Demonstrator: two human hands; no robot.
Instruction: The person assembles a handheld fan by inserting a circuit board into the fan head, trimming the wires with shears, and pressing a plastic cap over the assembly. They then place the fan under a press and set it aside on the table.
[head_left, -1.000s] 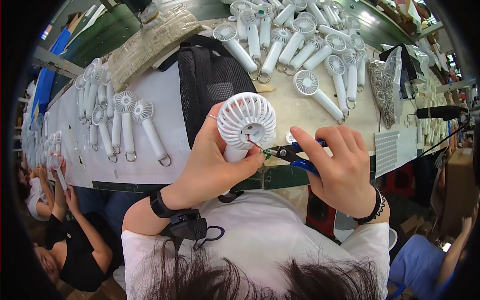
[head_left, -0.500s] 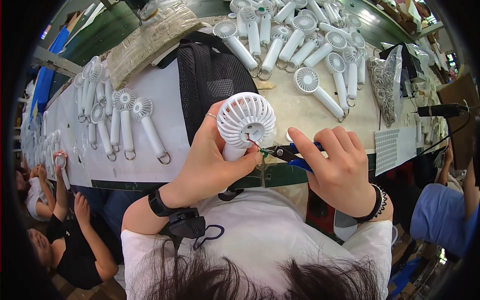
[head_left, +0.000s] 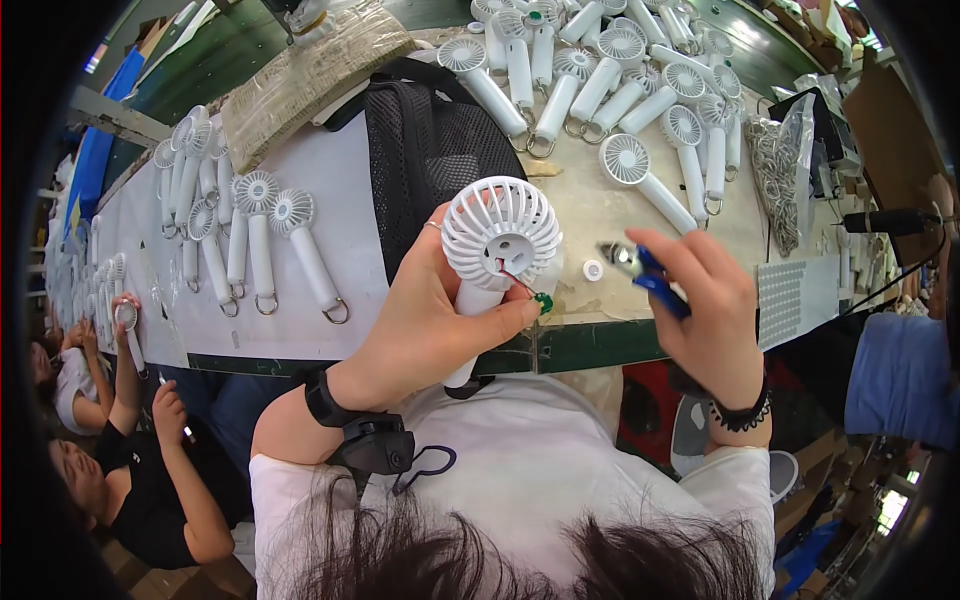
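Note:
A white handheld fan point(head_left: 500, 235) is gripped in my left hand point(head_left: 425, 320), closed round its neck below the slatted head. From the middle of the head a thin red wire leads to a small green circuit board point(head_left: 543, 303), which sits by my left thumb tip. My right hand point(head_left: 705, 310) is closed round blue-handled cutters point(head_left: 660, 280), their tips blurred and pointing left, apart from the fan. Between the cutters and the fan lies a small round white cap point(head_left: 593, 270) on the table.
Many white fans point(head_left: 625, 160) cover the back of the table, and others point(head_left: 257, 230) lie at left. A black mesh bag point(head_left: 430, 140) is behind my left hand. At right are a bag of metal rings point(head_left: 777, 185) and a dotted sheet point(head_left: 797, 300). Co-workers point(head_left: 150, 490) sit at left.
My right hand has drawn the cutters away from the green board, to the right and slightly back. The white cap now shows fully. My left hand still holds the fan.

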